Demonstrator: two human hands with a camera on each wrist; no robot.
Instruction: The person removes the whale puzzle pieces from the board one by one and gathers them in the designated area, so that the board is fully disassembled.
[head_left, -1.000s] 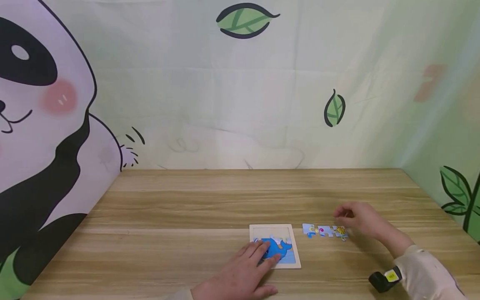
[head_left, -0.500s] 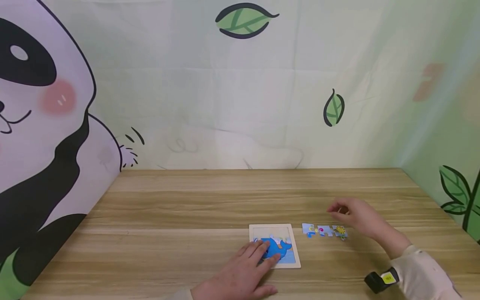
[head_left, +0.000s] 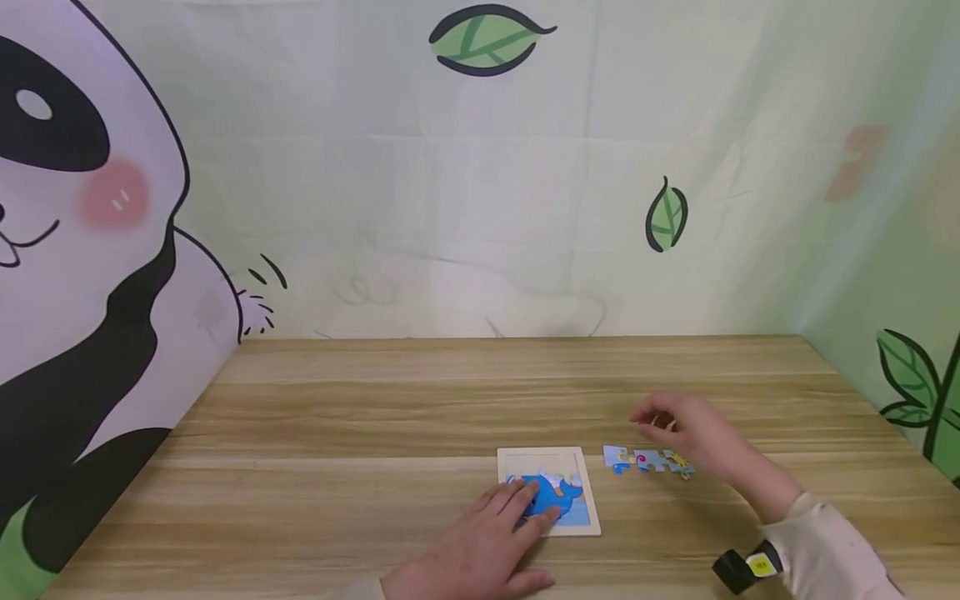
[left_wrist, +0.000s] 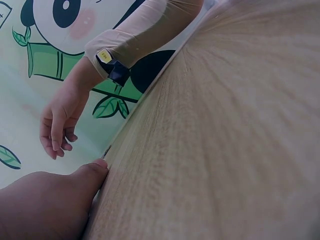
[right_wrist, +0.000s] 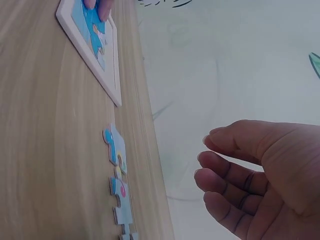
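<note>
A framed jigsaw puzzle (head_left: 566,490) with a blue whale picture lies flat on the table; bare backing shows along its top. My left hand (head_left: 483,533) rests on its lower left part with fingers extended, hiding that corner. To the right of the frame, several loose puzzle pieces (head_left: 649,461) form a short row, one bearing a yellow sun. Above that row my right hand (head_left: 693,429) hovers, its fingers loosely bent. In the right wrist view nothing is between the fingertips of the right hand (right_wrist: 240,175), and the puzzle pieces (right_wrist: 119,185) lie apart from it.
The wood-grain table (head_left: 337,417) runs back to a pale wall cloth (head_left: 420,208) printed with leaves and a panda. A black wrist camera (head_left: 747,567) with a yellow label sits at my right cuff.
My right hand has moved left above the row of puzzle pieces, from beside the sun piece toward the frame. My left hand and the framed puzzle have stayed put.
</note>
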